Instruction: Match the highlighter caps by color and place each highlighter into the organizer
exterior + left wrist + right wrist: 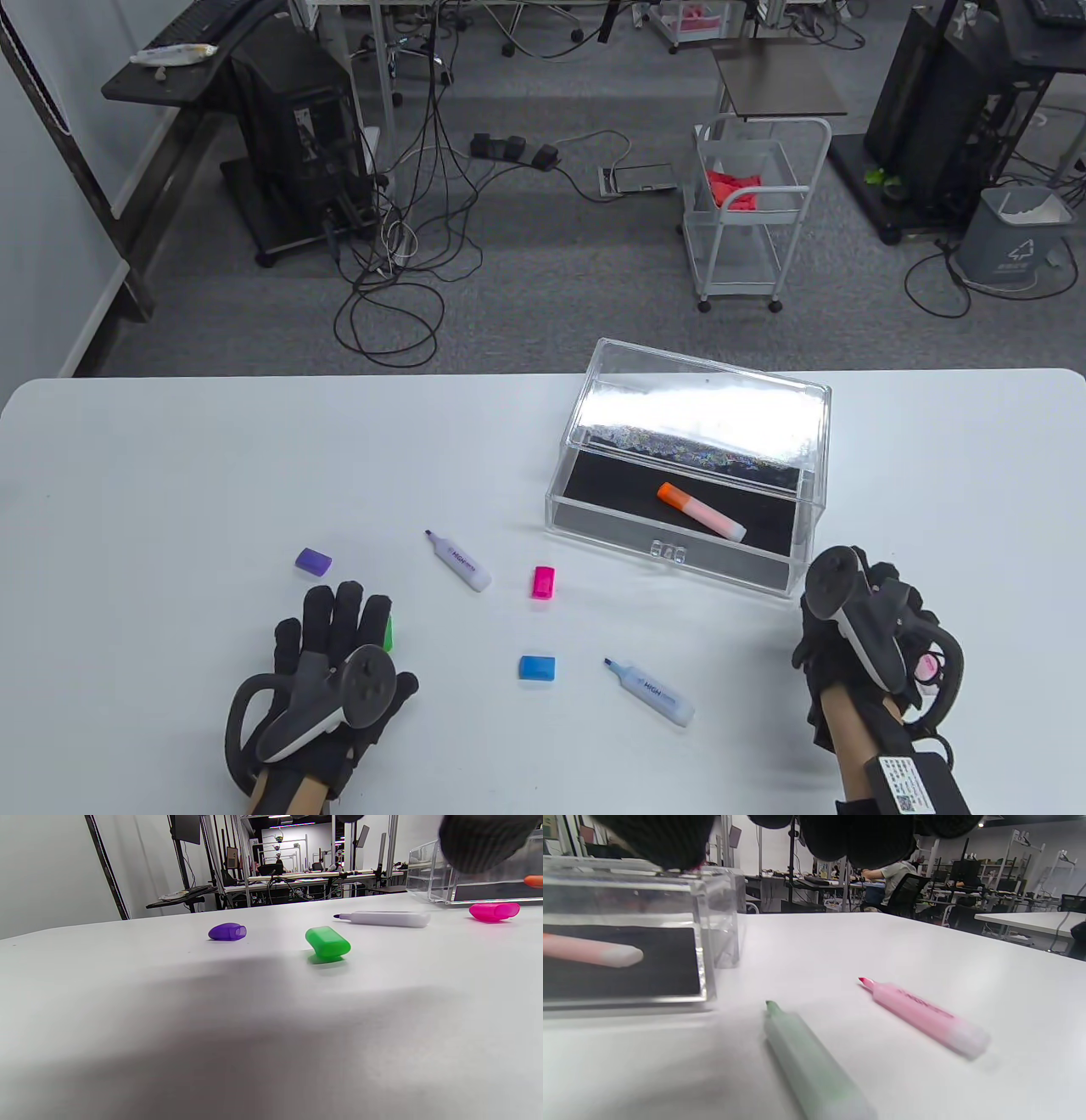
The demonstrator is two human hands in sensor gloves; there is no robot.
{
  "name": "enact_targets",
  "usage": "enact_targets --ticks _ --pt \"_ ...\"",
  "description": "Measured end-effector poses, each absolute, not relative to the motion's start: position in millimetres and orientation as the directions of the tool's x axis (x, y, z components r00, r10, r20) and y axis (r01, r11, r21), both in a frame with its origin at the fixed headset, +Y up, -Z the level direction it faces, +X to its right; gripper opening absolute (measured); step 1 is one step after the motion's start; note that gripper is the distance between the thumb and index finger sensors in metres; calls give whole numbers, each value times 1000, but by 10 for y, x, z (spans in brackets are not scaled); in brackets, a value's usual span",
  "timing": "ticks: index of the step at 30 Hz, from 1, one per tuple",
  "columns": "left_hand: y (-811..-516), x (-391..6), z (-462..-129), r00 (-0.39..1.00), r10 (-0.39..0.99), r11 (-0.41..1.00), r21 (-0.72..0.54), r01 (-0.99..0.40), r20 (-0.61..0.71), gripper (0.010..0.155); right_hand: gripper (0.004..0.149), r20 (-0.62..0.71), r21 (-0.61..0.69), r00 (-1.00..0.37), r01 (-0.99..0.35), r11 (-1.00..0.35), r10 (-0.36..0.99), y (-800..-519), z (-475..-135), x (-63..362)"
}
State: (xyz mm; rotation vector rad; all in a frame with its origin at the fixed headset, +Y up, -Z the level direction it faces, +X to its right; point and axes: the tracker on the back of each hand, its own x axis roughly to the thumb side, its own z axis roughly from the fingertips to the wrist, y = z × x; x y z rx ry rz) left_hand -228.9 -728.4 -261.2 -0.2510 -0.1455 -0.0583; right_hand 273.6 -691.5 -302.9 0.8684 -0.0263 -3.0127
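Observation:
My left hand (339, 615) hovers flat, fingers straight, over the table at the near left and holds nothing. A green cap (327, 943) lies just under its fingertips (479, 840). A purple cap (313, 559), an uncapped purple highlighter (459, 560), a pink cap (543, 583), a blue cap (539, 667) and an uncapped blue highlighter (649, 692) lie loose. My right hand (836, 632) hangs empty above an uncapped green highlighter (810, 1065) and an uncapped pink highlighter (925, 1018). The clear organizer (594, 399) holds a capped orange highlighter (700, 512).
The organizer's near wall (704, 955) stands just left of my right hand's fingers (857, 836). Bare white tabletop (212, 458) spreads to the far left. Beyond the table's far edge are a white cart (755, 212), cables and a grey bin (1014, 233) on the floor.

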Motion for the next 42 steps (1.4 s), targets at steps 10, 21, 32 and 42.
enact_targets --ticks 10,21,32,42 --pt "-7297 -2296 -2619 988 -36 965 -253 73 151 91 79 -578 266 -810 -73 -961 -98 -7434 -3084 2847" --pt "-7304 -2306 -2622 989 -45 963 -258 81 143 91 70 -606 309 -786 -91 -947 -122 -7631 -3109 2876" --pt "-7310 -2334 -2628 991 -41 962 -261 74 130 90 61 -553 343 -799 38 -939 -235 -7665 -3135 2738" --pt "-7312 -2379 -2642 993 -32 962 -264 61 113 90 55 -646 206 -759 -69 -976 -83 -7480 -3065 2938"
